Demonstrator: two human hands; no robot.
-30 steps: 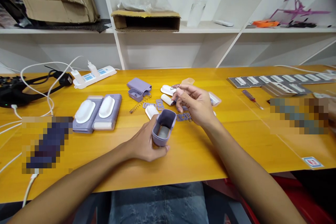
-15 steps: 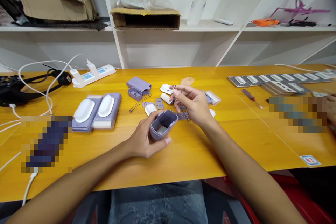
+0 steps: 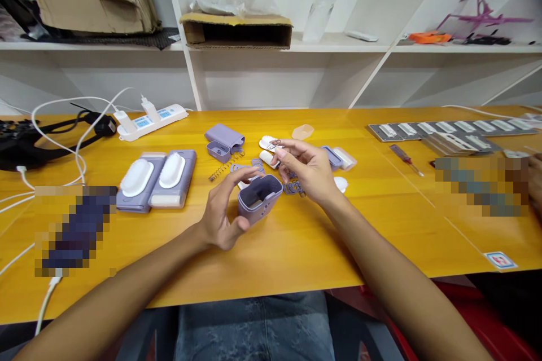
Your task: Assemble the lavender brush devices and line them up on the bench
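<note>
A lilac hollow housing (image 3: pixel 259 203) stands on the table with its mouth up, tilted slightly. My left hand (image 3: pixel 222 211) is beside it on the left, thumb and fingers spread apart around its near side. Whether a fingertip still touches the rim is hard to see. My right hand (image 3: pixel 307 169) is closed, pinching a small thin wire spring (image 3: pixel 274 145) between thumb and fingers. Below and around that hand lie flat lilac parts (image 3: pixel 292 187), white oval caps (image 3: pixel 340 184) and a white cylinder (image 3: pixel 266 158).
A lilac case (image 3: pixel 225 135), a small lilac cup (image 3: pixel 219 151) and a long spring (image 3: pixel 220 171) lie farther back. Two assembled lilac units (image 3: pixel 173 186) are at left, near a power strip (image 3: pixel 153 121) with cables. A screwdriver (image 3: pixel 405 158) lies right; another person's hand (image 3: pixel 536 177) is at the edge.
My left hand has loosened from the housing, its thumb pulling away to the left. The housing now sits more upright and slightly left. My right hand stays nearly still with the spring.
</note>
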